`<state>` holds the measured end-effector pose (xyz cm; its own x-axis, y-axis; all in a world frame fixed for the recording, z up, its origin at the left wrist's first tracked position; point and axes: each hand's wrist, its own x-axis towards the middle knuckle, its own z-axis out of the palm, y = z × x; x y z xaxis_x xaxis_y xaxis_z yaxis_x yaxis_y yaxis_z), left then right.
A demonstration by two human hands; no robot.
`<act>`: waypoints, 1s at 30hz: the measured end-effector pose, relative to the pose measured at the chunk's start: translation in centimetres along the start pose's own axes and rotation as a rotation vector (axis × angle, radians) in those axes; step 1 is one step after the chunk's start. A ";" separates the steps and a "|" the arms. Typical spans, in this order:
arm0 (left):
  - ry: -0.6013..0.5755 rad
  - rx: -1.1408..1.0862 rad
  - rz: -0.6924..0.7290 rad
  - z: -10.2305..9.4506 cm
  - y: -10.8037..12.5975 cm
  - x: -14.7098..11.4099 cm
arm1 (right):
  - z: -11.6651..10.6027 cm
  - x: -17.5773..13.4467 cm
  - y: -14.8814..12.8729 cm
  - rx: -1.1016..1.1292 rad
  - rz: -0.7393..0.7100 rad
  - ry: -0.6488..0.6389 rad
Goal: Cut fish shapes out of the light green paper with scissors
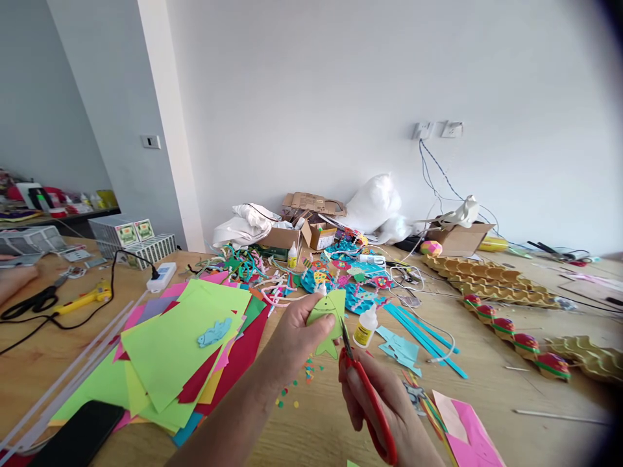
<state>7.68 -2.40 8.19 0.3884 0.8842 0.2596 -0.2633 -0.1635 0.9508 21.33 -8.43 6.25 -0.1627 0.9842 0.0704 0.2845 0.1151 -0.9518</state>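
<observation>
Pinched between the thumb and fingers of my left hand [302, 331] is a piece of light green paper [335, 303] with a fish outline drawn on it. Part of the fish is cut out, and its tail [327, 347] hangs below my fingers. My right hand [377, 389] grips red-handled scissors [372, 405], their dark blades pointing up at the paper's right edge. Just beyond the blades stands a white glue bottle [365, 326] with a yellow label. Small coloured paper dots [296, 403] lie on the table under my hands.
A stack of coloured paper [185, 350] with a blue paper fish [215, 333] covers the left. Blue strips [421, 334], blue scraps [399, 350] and pink paper [470, 431] lie right. Painted egg-carton pieces [525, 347] are farther right. A glue gun [87, 298] and phone [80, 434] sit left.
</observation>
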 end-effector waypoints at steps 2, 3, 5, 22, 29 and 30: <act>0.005 0.007 0.016 0.1 -0.1 0.0 | 0.0 0.0 0.0 -0.006 0.002 -0.001; 0.007 0.003 0.025 0.1 -0.1 0.0 | 0.0 0.1 0.1 -0.014 -0.004 -0.003; 0.004 -0.012 0.037 0.2 -0.1 0.0 | 0.0 0.2 0.5 -0.031 -0.022 0.002; -0.005 -0.112 0.027 0.5 -0.2 0.0 | 0.0 0.3 0.6 -0.041 -0.028 0.044; -0.003 -0.143 0.000 0.4 -0.3 0.1 | 0.0 0.2 0.8 -0.057 -0.023 0.044; 0.000 -0.146 -0.002 0.5 -0.3 0.1 | 0.0 0.2 0.9 -0.062 -0.023 0.047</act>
<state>8.24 -2.50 8.02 0.3890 0.8845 0.2577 -0.3880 -0.0964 0.9166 21.56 -8.12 5.45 -0.1258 0.9862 0.1075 0.3393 0.1446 -0.9295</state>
